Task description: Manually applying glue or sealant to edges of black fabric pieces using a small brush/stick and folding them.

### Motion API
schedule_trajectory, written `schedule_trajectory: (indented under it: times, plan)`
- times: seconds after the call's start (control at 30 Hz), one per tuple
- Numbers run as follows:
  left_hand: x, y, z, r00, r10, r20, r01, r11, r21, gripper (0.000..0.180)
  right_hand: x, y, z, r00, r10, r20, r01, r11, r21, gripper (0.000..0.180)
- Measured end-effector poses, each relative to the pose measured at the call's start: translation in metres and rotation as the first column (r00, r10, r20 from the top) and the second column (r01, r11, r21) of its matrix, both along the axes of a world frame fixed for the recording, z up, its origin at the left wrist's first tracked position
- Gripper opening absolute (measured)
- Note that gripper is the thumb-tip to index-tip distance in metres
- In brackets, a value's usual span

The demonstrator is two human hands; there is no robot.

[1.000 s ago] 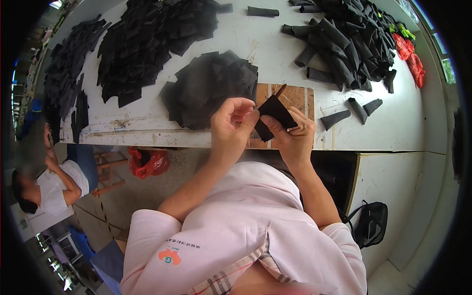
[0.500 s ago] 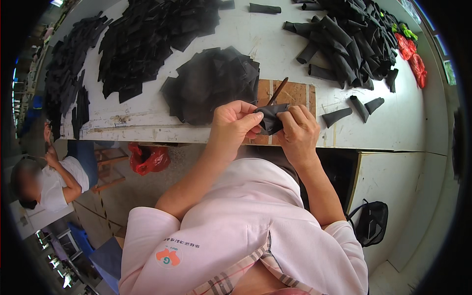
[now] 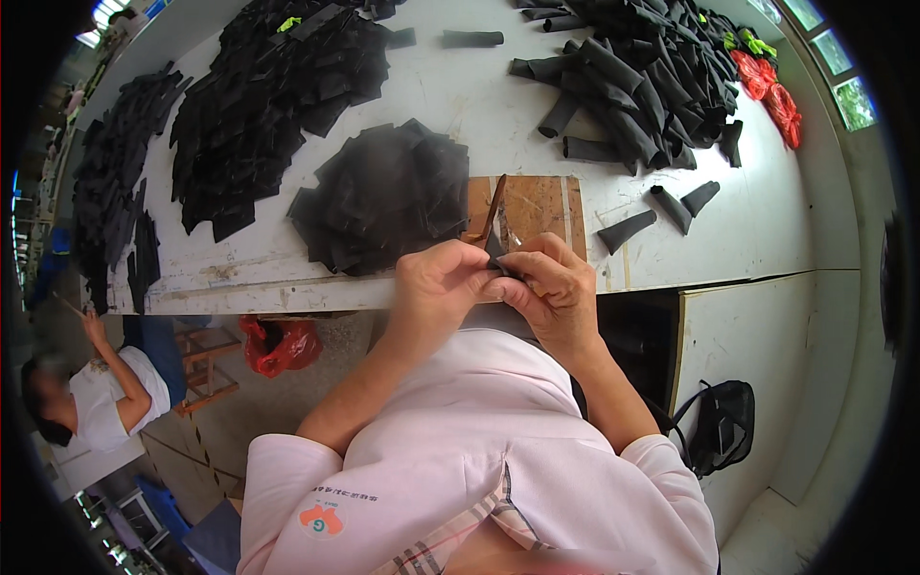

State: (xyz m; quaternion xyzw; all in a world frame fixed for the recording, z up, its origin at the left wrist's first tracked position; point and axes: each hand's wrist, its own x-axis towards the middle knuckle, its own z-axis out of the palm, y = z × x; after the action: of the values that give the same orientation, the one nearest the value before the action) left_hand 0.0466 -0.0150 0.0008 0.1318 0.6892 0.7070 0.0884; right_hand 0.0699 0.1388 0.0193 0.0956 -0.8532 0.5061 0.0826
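Close together at the table's front edge, both my hands pinch a small black fabric piece [image 3: 494, 251], which is mostly hidden by the fingers. My left hand [image 3: 436, 283] grips its left side with thumb and fingertips. On the other side, my right hand [image 3: 554, 287] holds it between thumb and bent fingers. Just beyond them a thin dark brown rod [image 3: 496, 203] slants up over a brown board [image 3: 541, 206]; its lower end is out of sight behind the fabric. A heap of flat black pieces [image 3: 383, 196] lies beside the board, left of it.
Black tube-shaped pieces [image 3: 642, 96] are piled at the far right, a few loose ones [image 3: 628, 232] nearer. More black pieces [image 3: 278, 96] cover the far left. Red plastic bags [image 3: 767, 91] lie at right; another [image 3: 280, 345] hangs below the table. A person [image 3: 115, 393] sits at left.
My hands have drawn closer together and the fabric is now folded smaller between the fingers, showing less. The rod stands more upright. The whole view has shifted, with the table lower in it.
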Motion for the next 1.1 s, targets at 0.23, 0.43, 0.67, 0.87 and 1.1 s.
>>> schedule_trajectory:
  times: [0.23, 0.43, 0.67, 0.87, 1.1]
  plan:
    - [0.006, 0.013, -0.005, 0.889, 0.183, -0.419, -0.342, 0.874, -0.345, 0.005, -0.006, -0.011, -0.015, 0.983, -0.147, -0.113, 0.161, 0.978, 0.134, 0.012]
    - [-0.005, 0.023, -0.008, 0.928, 0.306, 0.213, -0.322, 0.946, 0.044, 0.015, -0.017, -0.016, -0.036, 0.952, -0.287, -0.106, 0.304, 0.927, 0.219, 0.014]
    - [-0.013, 0.009, 0.002, 0.884, -0.113, 0.454, -0.140, 0.862, 0.487, 0.019, -0.017, -0.002, -0.024, 0.903, 0.014, 0.430, 0.265, 0.769, -0.582, 0.010]
    - [-0.014, 0.001, -0.002, 0.853, -0.168, 0.495, -0.053, 0.914, 0.402, 0.019, -0.017, 0.005, -0.020, 0.707, 0.391, 0.589, 0.415, 0.445, -0.793, 0.003]
    - [-0.007, 0.014, -0.018, 0.950, 0.309, -0.040, -0.308, 0.911, -0.275, 0.009, -0.016, -0.010, -0.028, 0.635, 0.544, 0.549, 0.452, 0.314, -0.835, 0.015]
